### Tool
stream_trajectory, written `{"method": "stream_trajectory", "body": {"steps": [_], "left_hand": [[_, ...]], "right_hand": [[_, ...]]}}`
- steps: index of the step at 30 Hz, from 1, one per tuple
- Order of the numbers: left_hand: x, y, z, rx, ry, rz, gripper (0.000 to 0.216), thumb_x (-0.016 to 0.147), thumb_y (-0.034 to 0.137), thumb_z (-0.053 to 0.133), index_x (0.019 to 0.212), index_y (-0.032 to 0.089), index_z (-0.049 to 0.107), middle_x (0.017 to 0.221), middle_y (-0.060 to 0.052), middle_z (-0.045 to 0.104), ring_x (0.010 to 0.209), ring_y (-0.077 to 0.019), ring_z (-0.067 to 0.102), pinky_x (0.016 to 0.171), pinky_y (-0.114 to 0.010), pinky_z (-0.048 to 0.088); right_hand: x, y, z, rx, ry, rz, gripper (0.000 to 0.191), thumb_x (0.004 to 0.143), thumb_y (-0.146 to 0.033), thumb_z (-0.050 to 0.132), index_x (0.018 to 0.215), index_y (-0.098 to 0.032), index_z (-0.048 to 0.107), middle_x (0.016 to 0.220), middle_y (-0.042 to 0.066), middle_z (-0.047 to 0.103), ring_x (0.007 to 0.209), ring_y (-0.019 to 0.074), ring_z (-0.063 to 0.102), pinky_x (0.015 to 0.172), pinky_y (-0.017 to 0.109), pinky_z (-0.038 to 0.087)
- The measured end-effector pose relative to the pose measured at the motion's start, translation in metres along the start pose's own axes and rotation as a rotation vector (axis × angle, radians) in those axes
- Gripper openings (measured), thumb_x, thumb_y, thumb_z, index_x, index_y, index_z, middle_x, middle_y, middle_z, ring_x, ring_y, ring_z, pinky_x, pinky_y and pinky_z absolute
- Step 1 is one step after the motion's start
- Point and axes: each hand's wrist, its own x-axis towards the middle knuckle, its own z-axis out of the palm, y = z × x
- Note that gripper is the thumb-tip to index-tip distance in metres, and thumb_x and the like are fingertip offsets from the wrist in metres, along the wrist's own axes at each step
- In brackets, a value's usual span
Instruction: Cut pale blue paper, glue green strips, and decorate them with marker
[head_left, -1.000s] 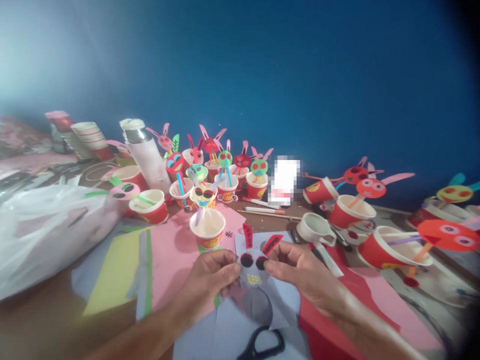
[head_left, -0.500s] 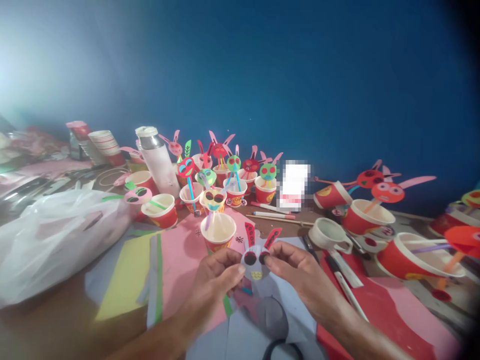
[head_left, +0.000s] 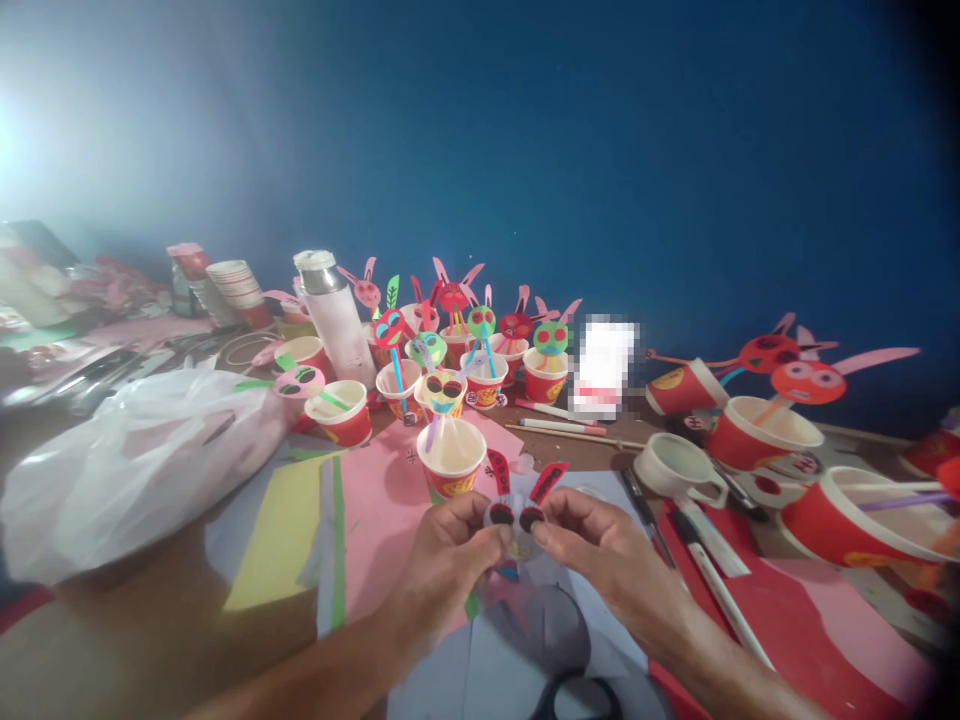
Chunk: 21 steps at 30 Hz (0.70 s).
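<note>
Between my two hands is a small white paper bunny face (head_left: 516, 505) with dark round eyes and red, black-marked ears. My left hand (head_left: 461, 545) pinches its left edge, thumb in front. My right hand (head_left: 589, 535) pinches the right edge, its thumb by the right eye. The thumbs partly cover the lower face. Just beyond the left hand stands a red and white paper cup (head_left: 452, 458). Beneath the hands lie white paper (head_left: 427, 680) and pink paper (head_left: 379, 510), and black scissor handles (head_left: 577, 695) show at the bottom edge.
Several cups with paper faces on sticks, such as a green face (head_left: 551, 338), line the back. A white mug (head_left: 679, 468), a marker (head_left: 720, 580) and red paper (head_left: 780, 620) lie right. A plastic bag (head_left: 142, 460) and a flask (head_left: 334, 320) stand left.
The view has shifted, so the table things sit slightly further right. Both thumbs have moved inward over the bunny face, covering more of its lower part. Both hands still hold it.
</note>
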Motion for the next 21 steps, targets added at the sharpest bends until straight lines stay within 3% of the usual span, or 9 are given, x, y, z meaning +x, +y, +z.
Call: {"method": "stream_trajectory", "body": {"steps": [5, 10, 15, 21], "left_hand": [[0.0022, -0.0016, -0.0012, 0.002, -0.013, 0.02, 0.024, 0.067, 0.031, 0.071, 0.066, 0.015, 0.053, 0.052, 0.003, 0.05, 0.046, -0.006, 0.04, 0.046, -0.019, 0.028], [0.0019, -0.0019, -0.0028, -0.031, -0.032, -0.003, 0.027, 0.067, 0.035, 0.073, 0.076, 0.014, 0.059, 0.059, 0.003, 0.051, 0.048, -0.0049, 0.04, 0.046, -0.017, 0.029], [0.001, -0.0008, -0.0005, -0.025, 0.012, 0.008, 0.027, 0.067, 0.033, 0.073, 0.067, 0.014, 0.054, 0.054, 0.004, 0.049, 0.047, -0.0048, 0.039, 0.045, -0.017, 0.03], [0.0003, -0.0013, 0.0007, -0.033, 0.026, -0.01, 0.025, 0.069, 0.032, 0.071, 0.07, 0.015, 0.054, 0.057, 0.003, 0.051, 0.049, -0.0059, 0.043, 0.047, -0.017, 0.036]], "right_hand": [[-0.0006, 0.0008, 0.0004, -0.012, 0.005, 0.028, 0.024, 0.074, -0.038, 0.062, 0.064, -0.019, 0.05, 0.059, -0.005, 0.041, 0.058, 0.01, 0.033, 0.054, 0.023, 0.028], [0.0003, 0.0006, 0.0002, -0.015, 0.005, 0.03, 0.024, 0.073, -0.037, 0.062, 0.064, -0.019, 0.049, 0.058, -0.005, 0.04, 0.057, 0.0103, 0.032, 0.053, 0.024, 0.028], [0.0012, 0.0017, 0.002, -0.017, -0.005, 0.028, 0.024, 0.073, -0.038, 0.062, 0.065, -0.019, 0.05, 0.06, -0.005, 0.04, 0.059, 0.0101, 0.032, 0.055, 0.023, 0.028], [0.0013, 0.0008, 0.005, -0.009, 0.023, 0.037, 0.027, 0.069, -0.041, 0.064, 0.063, -0.02, 0.049, 0.058, -0.006, 0.039, 0.057, 0.0104, 0.033, 0.054, 0.023, 0.029]]}}
